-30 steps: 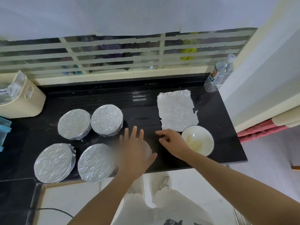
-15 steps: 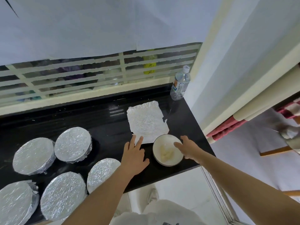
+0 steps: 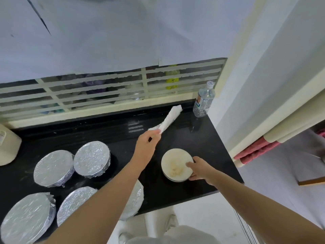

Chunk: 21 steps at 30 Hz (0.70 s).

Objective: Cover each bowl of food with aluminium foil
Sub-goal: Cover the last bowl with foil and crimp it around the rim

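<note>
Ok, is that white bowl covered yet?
Uncovered. Food shows inside the bowl; the right hand grips its rim, the left hand holds the foil sheet apart from it.

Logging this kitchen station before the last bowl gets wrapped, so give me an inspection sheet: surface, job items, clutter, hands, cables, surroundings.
Surface: glossy black countertop, faint pale marks.
Job's things: five round foil-covered bowls at left, one partly under the left forearm; uncovered white bowl of pale food at right; crinkled aluminium foil sheet lifted off the counter.
Clutter: clear plastic water bottle, back right corner; cream plastic container, left edge.
Hands: left hand pinches the foil sheet; right hand grips the white bowl's rim.
Cables: nothing seen.
Surroundings: cream barred window behind the counter.
</note>
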Motion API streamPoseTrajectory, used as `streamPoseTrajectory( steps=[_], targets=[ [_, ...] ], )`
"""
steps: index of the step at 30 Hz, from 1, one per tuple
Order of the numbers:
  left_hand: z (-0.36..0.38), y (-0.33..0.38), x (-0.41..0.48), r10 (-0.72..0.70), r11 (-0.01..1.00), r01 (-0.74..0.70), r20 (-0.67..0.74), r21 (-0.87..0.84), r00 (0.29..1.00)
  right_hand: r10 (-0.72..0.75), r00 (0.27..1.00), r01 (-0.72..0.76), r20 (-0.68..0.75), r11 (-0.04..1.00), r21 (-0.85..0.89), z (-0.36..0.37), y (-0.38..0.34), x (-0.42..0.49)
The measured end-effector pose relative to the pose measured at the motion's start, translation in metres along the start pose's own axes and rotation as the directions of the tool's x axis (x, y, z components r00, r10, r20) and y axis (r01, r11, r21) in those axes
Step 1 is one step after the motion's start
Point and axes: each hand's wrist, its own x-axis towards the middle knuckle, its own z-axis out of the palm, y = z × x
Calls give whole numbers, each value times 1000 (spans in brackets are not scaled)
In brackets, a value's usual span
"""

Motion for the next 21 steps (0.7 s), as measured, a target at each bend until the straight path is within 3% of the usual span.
streamPoseTrajectory(
  steps=[2, 4, 7, 10, 13, 15, 19, 21],
  targets=[
    [-6, 22, -4, -116, 879, 162, 129, -449, 985, 14, 999, -16, 33, 999, 48, 6, -6, 0],
    [-12, 29, -7, -93, 712, 228, 233, -664, 968, -19, 1000, 19, 22, 1000, 13, 10, -10, 2],
    [-19, 35, -14, -45, 432, 326, 341, -841, 939, -160, 982, 166, -104, 985, 43, 7, -15, 2],
    [-22, 30, -21, -22, 292, 356, 366, -888, 930, -165, 971, 215, -172, 919, 330, 1, -26, 0],
    [-25, 16, -27, -114, 347, 381, 364, -857, 924, -130, 991, 124, -43, 713, 690, -10, -28, -1],
    [-28, 2, -28, -208, 464, 388, 328, -796, 922, -177, 983, 74, 50, 628, 775, -15, -24, 0],
    [-30, -26, -28, -369, 765, 383, 136, -517, 919, -240, 969, 143, 60, 741, 657, -21, -10, 3],
    [-32, -37, -25, -378, 851, 367, 47, -377, 925, -255, 965, 181, 59, 813, 554, -24, -3, 3]
  ],
)
